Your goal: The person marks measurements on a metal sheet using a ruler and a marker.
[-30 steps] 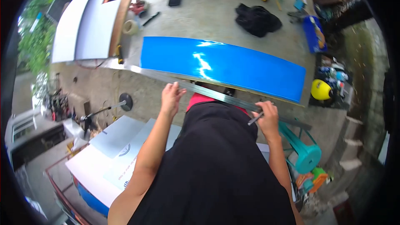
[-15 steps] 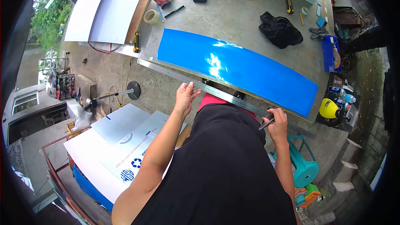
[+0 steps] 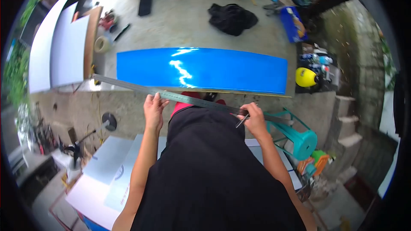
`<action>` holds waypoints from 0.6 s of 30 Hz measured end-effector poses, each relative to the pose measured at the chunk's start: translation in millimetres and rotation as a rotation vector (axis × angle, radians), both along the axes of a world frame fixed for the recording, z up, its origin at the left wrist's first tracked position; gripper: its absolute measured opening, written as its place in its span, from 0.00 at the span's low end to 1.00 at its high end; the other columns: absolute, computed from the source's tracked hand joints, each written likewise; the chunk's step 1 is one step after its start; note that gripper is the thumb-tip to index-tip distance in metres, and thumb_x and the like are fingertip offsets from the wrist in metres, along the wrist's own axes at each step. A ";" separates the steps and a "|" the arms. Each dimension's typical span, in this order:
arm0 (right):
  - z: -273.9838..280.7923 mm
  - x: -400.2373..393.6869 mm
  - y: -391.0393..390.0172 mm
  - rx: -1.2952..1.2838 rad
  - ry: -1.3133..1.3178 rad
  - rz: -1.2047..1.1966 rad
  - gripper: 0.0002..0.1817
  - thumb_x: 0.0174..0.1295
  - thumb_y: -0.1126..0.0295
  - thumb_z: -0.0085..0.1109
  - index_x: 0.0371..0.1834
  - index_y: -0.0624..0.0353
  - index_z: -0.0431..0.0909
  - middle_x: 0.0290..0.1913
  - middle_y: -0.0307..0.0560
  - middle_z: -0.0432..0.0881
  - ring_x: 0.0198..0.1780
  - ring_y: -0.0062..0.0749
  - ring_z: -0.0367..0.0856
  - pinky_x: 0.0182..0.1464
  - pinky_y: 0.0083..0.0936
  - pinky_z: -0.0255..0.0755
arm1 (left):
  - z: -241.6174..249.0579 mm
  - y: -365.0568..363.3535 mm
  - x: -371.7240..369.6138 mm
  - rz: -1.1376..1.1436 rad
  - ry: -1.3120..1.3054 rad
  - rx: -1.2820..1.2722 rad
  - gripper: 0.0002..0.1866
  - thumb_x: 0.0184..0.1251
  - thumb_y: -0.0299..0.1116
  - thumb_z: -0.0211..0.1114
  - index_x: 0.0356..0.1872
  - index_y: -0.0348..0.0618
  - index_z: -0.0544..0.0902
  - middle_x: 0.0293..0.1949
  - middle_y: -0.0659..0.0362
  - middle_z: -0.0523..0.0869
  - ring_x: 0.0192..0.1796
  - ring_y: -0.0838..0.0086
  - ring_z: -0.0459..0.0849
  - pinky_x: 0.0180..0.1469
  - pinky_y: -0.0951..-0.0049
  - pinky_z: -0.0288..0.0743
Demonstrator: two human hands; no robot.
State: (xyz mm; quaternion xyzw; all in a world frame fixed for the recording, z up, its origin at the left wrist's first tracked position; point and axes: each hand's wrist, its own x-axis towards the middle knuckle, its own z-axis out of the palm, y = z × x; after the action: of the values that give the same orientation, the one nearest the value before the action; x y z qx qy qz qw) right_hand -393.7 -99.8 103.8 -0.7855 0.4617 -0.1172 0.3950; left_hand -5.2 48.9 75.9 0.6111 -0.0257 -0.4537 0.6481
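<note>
A long metal ruler [image 3: 188, 99] spans the space in front of my body, slightly tilted down to the right. My left hand [image 3: 154, 110] pinches it left of its middle. Closer to its right end, my right hand [image 3: 255, 120] grips the ruler and also holds a slim pen-like tool [image 3: 242, 121] pointing down and left. Just beyond the ruler lies a glossy blue panel [image 3: 231, 69] along the near edge of the table [image 3: 171, 25]. The ruler's left end reaches the table edge by a yellow-black cutter [image 3: 93, 69].
A black cloth [image 3: 233, 19], a phone [image 3: 145, 4], a tape roll [image 3: 102, 44] and a blue box [image 3: 293, 25] are on the table. White sheets [image 3: 68, 55] stack at left. A teal stool [image 3: 302, 141] stands at my right, a pedestal fan [image 3: 76, 149] at left.
My view has turned, so the blue panel now looks nearly level and further left. Both hands keep hold of the ruler, which sits at a shallower slant.
</note>
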 end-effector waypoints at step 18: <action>-31.1 114.9 -32.3 -0.115 0.074 0.185 0.22 0.56 0.77 0.77 0.55 0.53 0.86 0.47 0.50 0.82 0.52 0.53 0.83 0.57 0.47 0.72 | -40.9 -10.7 87.5 0.123 0.133 0.026 0.13 0.88 0.38 0.61 0.58 0.40 0.74 0.54 0.53 0.88 0.51 0.64 0.93 0.52 0.61 0.93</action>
State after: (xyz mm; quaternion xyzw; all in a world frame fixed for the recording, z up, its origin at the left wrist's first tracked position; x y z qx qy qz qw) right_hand -278.8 -132.1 72.7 -0.8498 0.3941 -0.0776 0.3413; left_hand 82.3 38.3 35.1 0.5884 0.0612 -0.4530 0.6670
